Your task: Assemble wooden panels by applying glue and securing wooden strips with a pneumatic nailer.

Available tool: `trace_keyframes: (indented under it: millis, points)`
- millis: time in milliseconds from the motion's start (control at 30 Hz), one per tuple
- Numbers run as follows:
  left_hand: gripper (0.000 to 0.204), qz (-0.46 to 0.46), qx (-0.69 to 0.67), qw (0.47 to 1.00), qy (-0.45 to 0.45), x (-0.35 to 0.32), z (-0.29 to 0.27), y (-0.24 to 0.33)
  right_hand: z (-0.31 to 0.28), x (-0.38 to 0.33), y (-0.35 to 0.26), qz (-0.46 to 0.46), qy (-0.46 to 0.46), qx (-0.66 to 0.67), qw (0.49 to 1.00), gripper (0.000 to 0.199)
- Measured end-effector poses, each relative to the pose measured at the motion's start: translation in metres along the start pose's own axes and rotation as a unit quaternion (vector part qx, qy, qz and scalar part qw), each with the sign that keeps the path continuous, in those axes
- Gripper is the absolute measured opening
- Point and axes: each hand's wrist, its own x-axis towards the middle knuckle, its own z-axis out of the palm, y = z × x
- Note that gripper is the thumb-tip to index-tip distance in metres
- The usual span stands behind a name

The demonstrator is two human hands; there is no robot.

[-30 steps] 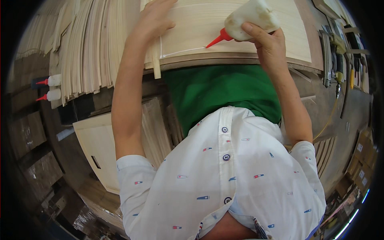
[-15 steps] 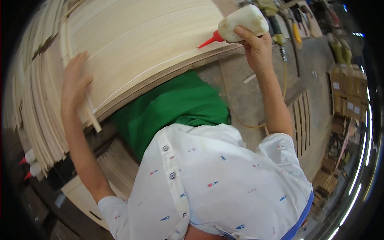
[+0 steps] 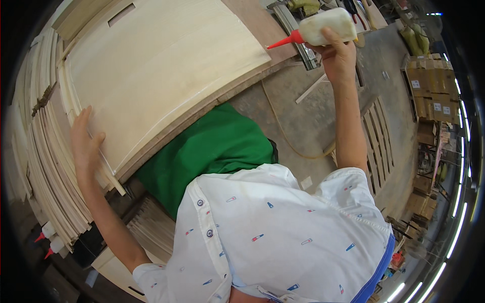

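Observation:
A pale wooden panel (image 3: 166, 65) lies on the bench, with a thin white line of glue (image 3: 166, 115) along its near edge and more white along its left edge. My right hand (image 3: 339, 63) is closed round a white glue bottle (image 3: 331, 26), tipped so that its red nozzle points left, by the panel's right corner. Whether the tip touches anything I cannot tell. At the panel's left side my left hand (image 3: 87, 144) lies with fingers stretched and thumb apart, over a narrow wooden strip (image 3: 113, 183) beside the edge.
Stacked wooden strips (image 3: 53, 166) stand to the left, with two more red-tipped bottles (image 3: 56, 246) below them. A metal clamp or rail (image 3: 298, 38) rests beyond the panel's right end. A hose (image 3: 277, 123) crosses the floor near a slatted pallet (image 3: 376, 144). Cardboard boxes (image 3: 434, 91) are stacked far right.
My right hand has carried the glue bottle rightward, from over the near edge to the panel's right corner. The view has shifted, showing more of the panel. My left hand stays by the left edge.

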Motion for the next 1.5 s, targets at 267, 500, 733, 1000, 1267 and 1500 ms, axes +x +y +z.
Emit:
trace_keyframes:
  millis: [267, 500, 733, 1000, 1267, 1500]
  points:
    - [0.058, -0.032, -0.011, 0.998, 0.061, -0.020, 0.007, 0.032, 0.000, 0.045, -0.011, 0.064, 0.086, 0.172, 0.979, 0.042]
    - [0.032, -0.202, -0.179, 0.946, 0.177, -0.029, -0.004, 0.016, 0.041, 0.165, -0.025, -0.040, -0.077, -0.338, 0.937, 0.053]
    - [0.023, -0.202, -0.100, 0.941, 0.251, -0.014, -0.001, -0.015, 0.070, 0.261, 0.039, -0.069, -0.320, -0.813, 0.482, 0.037]
    - [0.023, -0.246, -0.128, 0.924, 0.265, 0.011, -0.016, -0.006, 0.081, 0.278, 0.074, -0.102, -0.388, -0.823, 0.402, 0.026]
    - [0.024, -0.249, -0.046, 0.929, 0.271, 0.025, -0.018, -0.049, 0.135, 0.222, 0.022, -0.173, -0.373, -0.591, 0.694, 0.010]
    - [0.029, -0.181, -0.026, 0.952, 0.244, 0.124, -0.030, -0.125, 0.122, 0.144, -0.013, -0.067, -0.354, -0.499, 0.788, 0.008]
